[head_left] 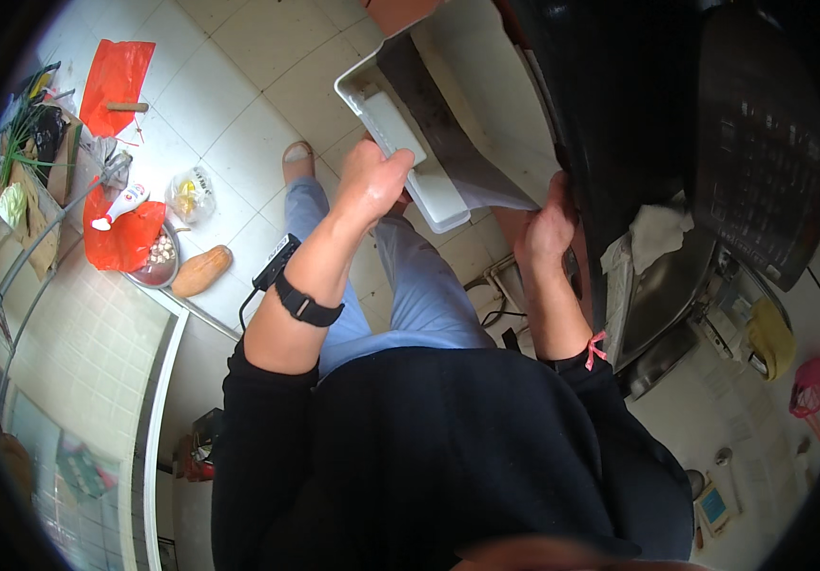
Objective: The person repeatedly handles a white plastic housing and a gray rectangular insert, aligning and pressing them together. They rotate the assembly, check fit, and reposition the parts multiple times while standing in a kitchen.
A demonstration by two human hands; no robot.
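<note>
A large white plastic bin (448, 198), pale inside with a dark grey band across it, is tilted in front of me. My left hand (378, 179) is closed on its near left rim, beside a raised white block (395, 128). My right hand (548, 224) is closed at the bin's right side, its thumb up along the edge; part of its fingers is hidden. A black strap with a small device (276, 262) sits on my left forearm. My right wrist wears a pink tie (595, 350).
At left, a white surface bears red plastic bags (117, 86), a metal bowl (174, 255) of small pale pieces, a tan squash (202, 272) and a clear bag (191, 195). Green stalks (18, 143) lie farther left. At right are a metal sink (662, 271), a white cloth (659, 236) and a dark panel (752, 162).
</note>
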